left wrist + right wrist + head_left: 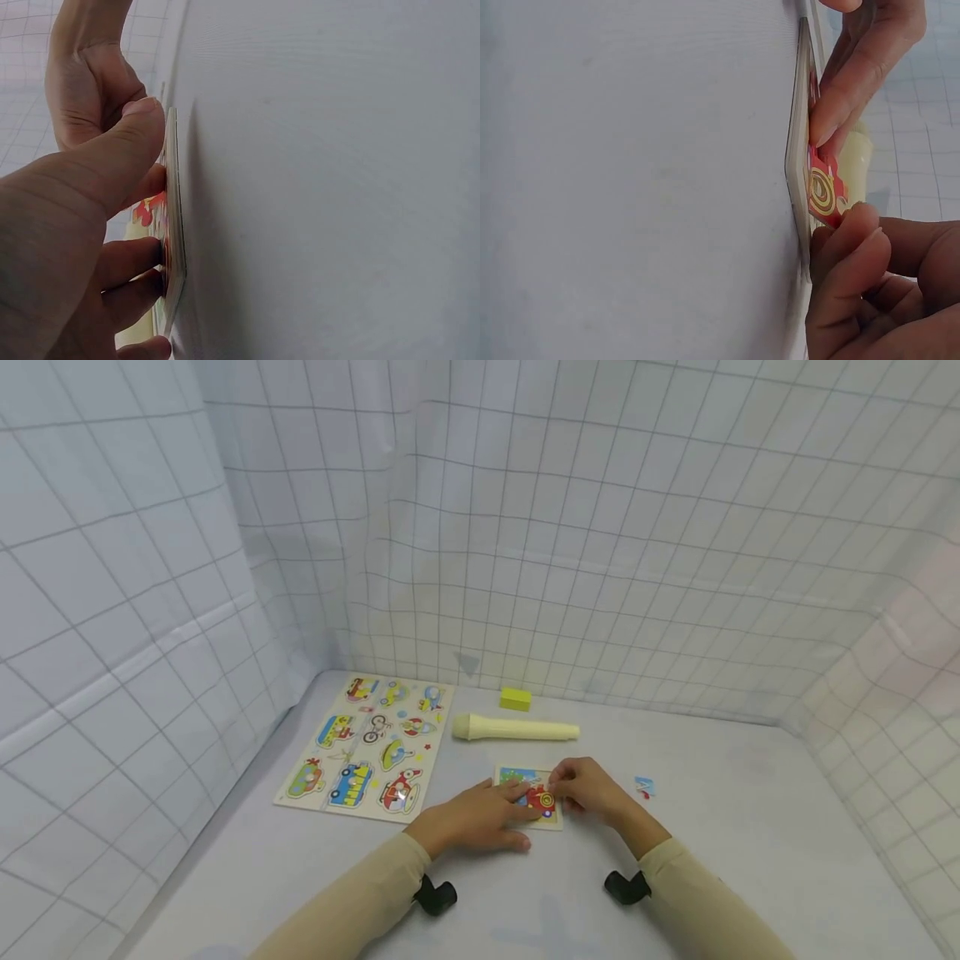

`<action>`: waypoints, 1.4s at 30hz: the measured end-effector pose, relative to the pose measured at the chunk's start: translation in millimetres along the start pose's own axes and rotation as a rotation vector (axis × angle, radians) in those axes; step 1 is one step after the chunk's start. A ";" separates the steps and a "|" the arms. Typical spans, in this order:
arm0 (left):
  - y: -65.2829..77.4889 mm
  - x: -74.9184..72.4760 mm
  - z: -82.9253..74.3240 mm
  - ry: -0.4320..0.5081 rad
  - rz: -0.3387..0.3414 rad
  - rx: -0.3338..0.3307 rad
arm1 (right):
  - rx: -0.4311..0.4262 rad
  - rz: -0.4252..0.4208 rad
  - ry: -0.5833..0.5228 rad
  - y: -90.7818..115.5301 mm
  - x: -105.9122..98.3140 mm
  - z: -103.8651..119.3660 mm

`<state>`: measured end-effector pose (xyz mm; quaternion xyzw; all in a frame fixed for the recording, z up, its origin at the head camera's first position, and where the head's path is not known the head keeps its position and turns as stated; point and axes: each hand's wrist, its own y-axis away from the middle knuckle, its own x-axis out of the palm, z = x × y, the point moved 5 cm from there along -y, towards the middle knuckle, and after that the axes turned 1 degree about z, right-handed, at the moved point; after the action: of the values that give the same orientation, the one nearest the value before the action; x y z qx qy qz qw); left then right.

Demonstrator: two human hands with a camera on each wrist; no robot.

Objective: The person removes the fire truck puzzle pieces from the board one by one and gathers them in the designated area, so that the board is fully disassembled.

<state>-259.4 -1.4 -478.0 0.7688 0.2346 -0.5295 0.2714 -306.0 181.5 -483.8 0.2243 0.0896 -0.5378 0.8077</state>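
A small picture jigsaw in a pale wooden tray [551, 827] lies between both hands. My left hand [480, 817] reaches over it from the left, fingers stretched out with fingertips on the picture and thumb at the near side. My right hand [588, 789] is at the tray's right side, pinching a red jigsaw piece [823, 187] with a yellow spiral between thumb and fingertips. In the right wrist view this piece stands tilted up from the tray. Part of the picture is hidden under the left fingers.
A loose blue jigsaw piece [644, 787] lies right of the right hand. Farther left is a large vehicle puzzle board [363, 752]. Behind the tray lie a pale yellow microphone-shaped object [521, 728] and a yellow block [515, 698]. Gridded white curtains [570, 552] enclose the table.
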 end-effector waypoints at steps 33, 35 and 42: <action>-1.4 1.4 -0.6 0.002 0.007 0.015 | 0.130 -0.093 0.021 79.2 -129.6 -70.2; -1.2 1.9 -0.1 -0.001 0.009 0.007 | 0.136 -0.082 0.017 79.2 -131.1 -72.0; 0.6 2.6 2.5 -0.005 0.010 -0.004 | 0.145 -0.077 0.016 73.8 -129.6 -73.5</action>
<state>-259.9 -3.3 -481.1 0.7681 0.2311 -0.5296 0.2759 -284.4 346.3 -479.0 0.2827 0.0654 -0.5719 0.7673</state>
